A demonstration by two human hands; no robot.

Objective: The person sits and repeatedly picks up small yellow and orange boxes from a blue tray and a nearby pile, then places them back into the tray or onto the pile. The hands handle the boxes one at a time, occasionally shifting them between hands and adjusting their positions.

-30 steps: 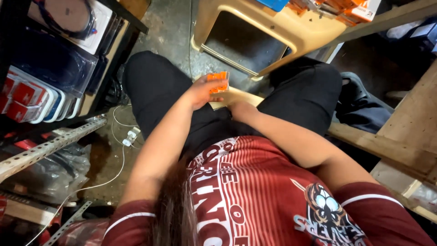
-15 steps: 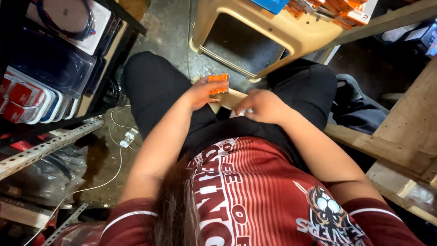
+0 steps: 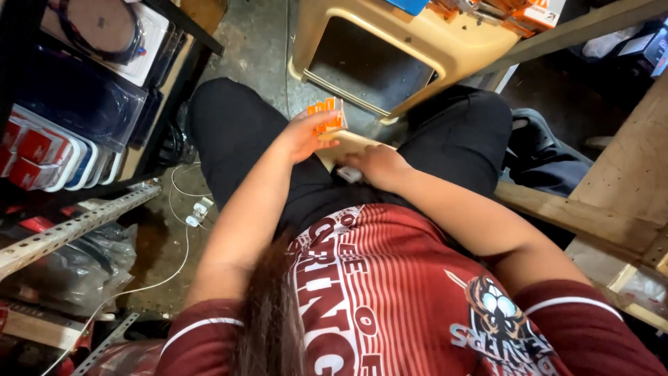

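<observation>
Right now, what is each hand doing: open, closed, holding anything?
Left hand: closed on a small orange pack.
Right hand: resting on the lap, fingers curled over a small white thing; grip cannot be told.

orange packet in left hand; red-white packs left

Cluttered storeroom; packaged goods on metal shelving.

A stool stands before the knees, shelving to the left, a wooden bench to the right.
</observation>
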